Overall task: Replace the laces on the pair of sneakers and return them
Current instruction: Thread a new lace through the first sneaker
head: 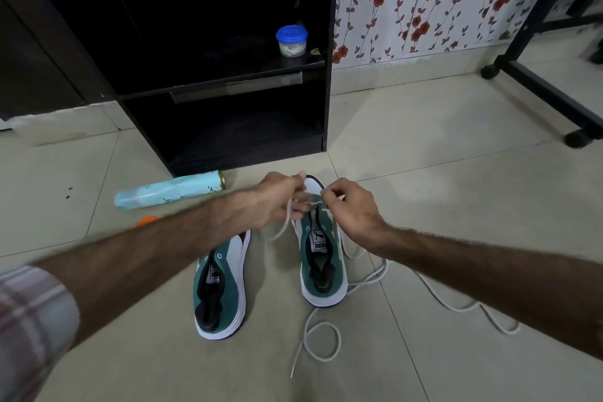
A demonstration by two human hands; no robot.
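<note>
The toe of the right sneaker (323, 258) is hidden behind both hands; only its white tip shows above them at 12 o'clock. The left hand (277, 197) is closed, fingertips pinched on the white lace (375, 277) at the toe end. The right hand (350, 209) pinches the same lace between thumb and forefinger, just beside the left. Which eyelet the lace passes through cannot be made out. The rest of the lace trails loose over the floor (440, 157) toward 4 and 6 o'clock, ending in a loop.

The left sneaker (222, 287) stands near, at 9 o'clock of the right one, unlaced, its toe covered by the left forearm. "PUMA" reads upside down on the right sneaker's tongue; the left's label is too dark to read.

A pale spray can (169, 191) lies at 10 o'clock; its print is blurred. A blue-lidded jar (291, 41) sits on the dark shelf (228, 75).
</note>
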